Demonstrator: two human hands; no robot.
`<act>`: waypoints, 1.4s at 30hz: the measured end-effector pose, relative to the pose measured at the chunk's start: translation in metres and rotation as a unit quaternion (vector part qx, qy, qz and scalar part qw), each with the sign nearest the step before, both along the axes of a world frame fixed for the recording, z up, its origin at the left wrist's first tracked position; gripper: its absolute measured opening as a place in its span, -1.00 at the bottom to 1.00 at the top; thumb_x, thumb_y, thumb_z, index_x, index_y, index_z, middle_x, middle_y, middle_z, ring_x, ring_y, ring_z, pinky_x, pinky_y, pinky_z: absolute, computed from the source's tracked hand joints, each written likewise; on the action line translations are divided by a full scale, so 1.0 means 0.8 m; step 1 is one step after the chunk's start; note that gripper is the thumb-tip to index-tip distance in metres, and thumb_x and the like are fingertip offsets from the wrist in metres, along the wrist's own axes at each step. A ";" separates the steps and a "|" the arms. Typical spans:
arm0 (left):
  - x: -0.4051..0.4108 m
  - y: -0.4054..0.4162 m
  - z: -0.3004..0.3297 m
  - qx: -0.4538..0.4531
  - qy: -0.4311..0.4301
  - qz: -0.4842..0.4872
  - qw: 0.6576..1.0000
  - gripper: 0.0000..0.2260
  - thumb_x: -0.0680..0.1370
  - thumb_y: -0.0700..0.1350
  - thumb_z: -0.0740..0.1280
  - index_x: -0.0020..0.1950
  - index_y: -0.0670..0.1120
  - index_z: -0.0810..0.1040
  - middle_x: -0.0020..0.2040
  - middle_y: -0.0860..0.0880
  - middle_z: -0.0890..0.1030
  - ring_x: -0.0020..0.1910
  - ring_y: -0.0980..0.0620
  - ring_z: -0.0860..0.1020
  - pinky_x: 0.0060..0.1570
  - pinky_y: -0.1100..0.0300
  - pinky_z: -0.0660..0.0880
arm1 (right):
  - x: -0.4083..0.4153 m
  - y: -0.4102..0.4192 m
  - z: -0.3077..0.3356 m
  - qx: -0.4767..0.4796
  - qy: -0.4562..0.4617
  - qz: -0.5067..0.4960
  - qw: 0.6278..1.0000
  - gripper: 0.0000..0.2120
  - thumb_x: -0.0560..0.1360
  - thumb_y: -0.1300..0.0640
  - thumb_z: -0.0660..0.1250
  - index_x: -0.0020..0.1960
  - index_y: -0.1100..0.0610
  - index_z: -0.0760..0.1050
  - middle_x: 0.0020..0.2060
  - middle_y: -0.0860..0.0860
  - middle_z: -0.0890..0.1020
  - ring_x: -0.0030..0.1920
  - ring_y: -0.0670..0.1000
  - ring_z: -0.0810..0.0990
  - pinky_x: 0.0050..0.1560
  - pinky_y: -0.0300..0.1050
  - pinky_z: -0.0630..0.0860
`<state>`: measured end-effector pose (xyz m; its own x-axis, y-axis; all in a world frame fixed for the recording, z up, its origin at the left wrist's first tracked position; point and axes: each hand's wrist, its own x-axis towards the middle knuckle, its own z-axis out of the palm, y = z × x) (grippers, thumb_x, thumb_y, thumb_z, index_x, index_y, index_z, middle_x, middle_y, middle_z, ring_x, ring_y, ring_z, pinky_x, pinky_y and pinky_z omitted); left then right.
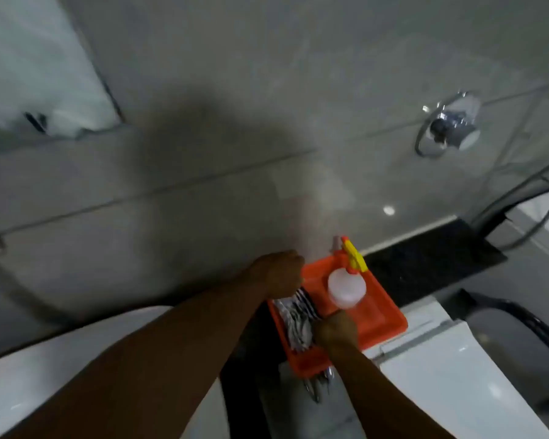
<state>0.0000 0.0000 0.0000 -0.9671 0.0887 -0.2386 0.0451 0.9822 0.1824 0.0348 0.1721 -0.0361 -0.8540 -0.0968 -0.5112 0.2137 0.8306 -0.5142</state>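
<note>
A person's two hands meet at an orange tray on a white bathroom ledge. The left hand curls its fingers at the tray's far-left rim. The right hand, nearer the camera, is curled just beside the bottle; what it pinches cannot be told. The white bottle's yellow trigger points toward the wall, and a striped cloth lies between the hands.
</note>
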 end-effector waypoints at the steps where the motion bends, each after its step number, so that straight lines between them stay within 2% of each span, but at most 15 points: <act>1: -0.008 0.003 -0.021 -0.006 -0.051 0.009 0.999 -0.63 0.60 -0.02 0.23 0.31 -0.22 0.50 0.34 -0.25 0.53 0.30 -0.24 0.51 0.29 -0.07 0.45 | -0.008 -0.002 -0.017 -0.015 -0.009 -0.004 1.000 -0.59 0.53 0.08 0.33 0.26 0.35 0.50 0.22 0.23 0.61 0.24 0.20 0.58 0.25 -0.02 0.46; 4: -0.020 0.005 -0.074 0.021 -0.116 0.059 0.991 -0.78 0.55 -0.15 0.28 0.09 -0.25 0.59 0.17 -0.28 0.62 0.12 -0.27 0.60 0.09 -0.05 0.55 | -0.030 -0.009 -0.047 -0.060 -0.073 -0.029 0.995 -0.66 0.55 0.18 0.32 0.26 0.33 0.48 0.20 0.25 0.59 0.22 0.19 0.58 0.22 -0.05 0.49; 8: -0.031 0.011 -0.118 0.023 -0.149 0.084 0.985 -0.84 0.54 -0.24 0.23 -0.01 -0.26 0.58 0.09 -0.30 0.62 0.01 -0.24 0.62 -0.11 0.07 0.45 | -0.041 -0.011 -0.083 -0.066 -0.092 0.000 0.994 -0.60 0.56 0.17 0.30 0.36 0.27 0.41 0.25 0.23 0.55 0.25 0.18 0.56 0.29 0.02 0.51; 13: -0.048 0.014 -0.153 -0.005 -0.179 0.081 0.980 -0.77 0.49 -0.21 0.30 0.12 -0.23 0.57 0.18 -0.28 0.60 0.10 -0.24 0.60 0.14 -0.08 0.57 | -0.059 -0.013 -0.111 -0.076 -0.096 0.028 0.992 -0.49 0.49 0.20 0.39 0.41 0.21 0.37 0.27 0.21 0.54 0.26 0.18 0.55 0.28 0.00 0.51; 16: -0.047 0.019 -0.157 0.010 -0.219 0.097 0.971 -0.76 0.48 -0.13 0.35 0.10 -0.20 0.59 0.15 -0.24 0.63 0.06 -0.21 0.62 0.13 -0.10 0.59 | -0.070 -0.014 -0.109 -0.079 -0.135 0.020 0.988 -0.55 0.44 0.21 0.45 0.30 0.26 0.48 0.22 0.21 0.57 0.24 0.19 0.56 0.13 -0.08 0.51; 20: -0.037 0.011 -0.125 0.112 -0.210 0.190 0.952 -0.62 0.43 0.05 0.37 0.15 -0.14 0.59 0.17 -0.17 0.62 0.10 -0.17 0.60 0.18 -0.04 0.56 | -0.083 -0.010 -0.085 -0.091 -0.093 -0.002 0.991 -0.67 0.39 0.10 0.52 0.06 0.27 0.61 0.01 0.19 0.67 -0.01 0.13 0.65 0.01 -0.06 0.58; 23: -0.028 -0.010 -0.083 0.245 -0.212 0.280 0.904 -0.63 0.39 -0.12 0.39 0.15 -0.24 0.58 0.10 -0.28 0.65 0.05 -0.19 0.63 0.11 -0.04 0.61 | -0.096 -0.002 -0.042 -0.125 -0.073 0.041 0.989 -0.67 0.43 0.09 0.50 0.12 0.24 0.61 -0.07 0.07 0.65 -0.10 0.03 0.61 -0.18 -0.37 0.46; 26: -0.003 -0.033 -0.017 0.348 -0.176 0.339 0.856 -0.58 0.26 -0.21 0.36 0.08 -0.33 0.61 -0.13 -0.28 0.62 -0.19 -0.16 0.58 -0.21 0.01 0.52 | -0.101 0.005 0.018 -0.196 -0.065 0.041 0.978 -0.86 0.39 0.15 0.54 -0.14 0.12 0.59 -0.38 -0.10 0.66 -0.35 -0.09 0.57 -0.51 -0.47 0.41; 28: 0.021 -0.052 0.031 0.387 -0.141 0.342 0.844 -0.61 0.19 -0.18 0.38 -0.03 -0.27 0.66 -0.24 -0.18 0.61 -0.28 -0.10 0.52 -0.34 0.16 0.44 | -0.098 0.002 0.070 -0.263 -0.091 0.049 0.959 -0.83 0.40 0.25 0.52 -0.04 0.11 0.63 -0.37 -0.14 0.69 -0.33 -0.13 0.61 -0.43 -0.37 0.48; 31: 0.066 -0.082 0.111 0.410 -0.076 0.342 0.842 -0.94 0.25 -0.17 0.41 -0.32 -0.14 0.60 -0.38 -0.02 0.60 -0.37 0.02 0.49 -0.49 0.34 0.39 | -0.088 -0.019 0.150 -0.301 -0.140 0.114 0.936 -0.66 0.43 0.27 0.48 0.19 0.06 0.63 -0.07 -0.03 0.71 -0.13 -0.08 0.62 -0.12 -0.16 0.57; 33: 0.097 -0.102 0.164 0.402 -0.039 0.350 0.845 -0.88 0.30 -0.13 0.40 -0.32 -0.17 0.54 -0.30 -0.10 0.55 -0.33 -0.01 0.48 -0.43 0.27 0.41 | -0.075 -0.041 0.200 -0.314 -0.158 0.160 0.922 -0.72 0.47 0.24 0.44 0.17 0.07 0.63 -0.07 -0.02 0.70 -0.15 -0.08 0.63 -0.08 -0.15 0.56; 35: 0.131 -0.122 0.216 0.372 -0.006 0.377 0.848 -0.86 0.28 -0.05 0.38 -0.33 -0.11 0.53 -0.31 -0.09 0.53 -0.36 0.00 0.49 -0.46 0.25 0.44 | -0.057 -0.072 0.247 -0.341 -0.161 0.179 0.909 -0.75 0.51 0.23 0.39 0.18 0.11 0.62 -0.10 0.02 0.67 -0.26 -0.10 0.59 -0.19 -0.23 0.53; 37: 0.173 -0.145 0.266 0.363 0.032 0.405 0.838 -0.87 0.35 -0.03 0.37 -0.30 -0.07 0.53 -0.32 -0.09 0.48 -0.41 0.00 0.49 -0.54 0.29 0.46 | -0.030 -0.112 0.287 -0.382 -0.151 0.184 0.893 -0.70 0.54 0.27 0.32 0.26 0.22 0.57 0.00 0.13 0.64 -0.16 0.04 0.58 -0.21 -0.21 0.47; 39: 0.222 -0.172 0.304 0.376 0.073 0.433 0.816 -0.87 0.39 -0.07 0.38 -0.28 -0.10 0.52 -0.37 -0.09 0.44 -0.49 0.00 0.46 -0.56 0.29 0.43 | 0.003 -0.154 0.319 -0.428 -0.165 0.188 0.869 -0.67 0.55 0.32 0.27 0.31 0.29 0.52 0.11 0.22 0.64 0.03 0.14 0.57 0.01 -0.05 0.48; 42: 0.297 -0.214 0.335 0.383 0.127 0.475 0.782 -0.86 0.37 -0.06 0.38 -0.35 -0.09 0.55 -0.44 -0.11 0.47 -0.57 0.00 0.45 -0.52 0.30 0.38 | 0.059 -0.212 0.346 -0.441 -0.236 0.202 0.842 -0.71 0.57 0.29 0.24 0.26 0.34 0.52 0.06 0.23 0.66 0.03 0.20 0.62 0.22 0.18 0.53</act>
<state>0.2375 -0.1709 0.2681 -0.6907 -0.6759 -0.2569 -0.5086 0.2016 0.8371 0.0817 0.0022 0.2409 -0.3821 -0.8509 -0.3606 0.3580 0.2234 -0.9066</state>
